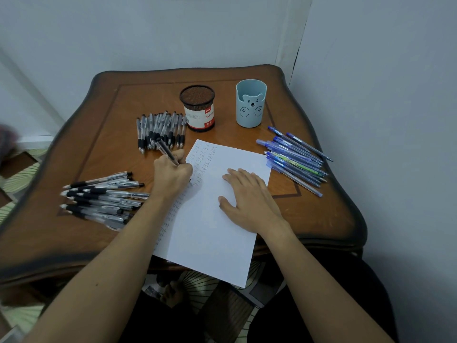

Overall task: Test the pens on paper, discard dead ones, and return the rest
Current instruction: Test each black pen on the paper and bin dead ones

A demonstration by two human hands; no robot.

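A white sheet of paper (pixel 215 231) lies in the middle of the table, with small written marks down its left side. My left hand (pixel 171 175) grips a black pen (pixel 166 151) with its tip on the paper's left part. My right hand (pixel 249 201) rests flat on the sheet, fingers spread. A bunch of black pens (pixel 160 131) lies behind my left hand. Another heap of black pens (pixel 103 196) lies at the left. Blue pens (pixel 295 158) lie in a pile at the right.
A black mesh pen cup (pixel 197 108) and a light blue bear cup (pixel 250 103) stand at the back of the wooden table (pixel 321 211). Walls close in behind and to the right. The paper's near corner overhangs the table's front edge.
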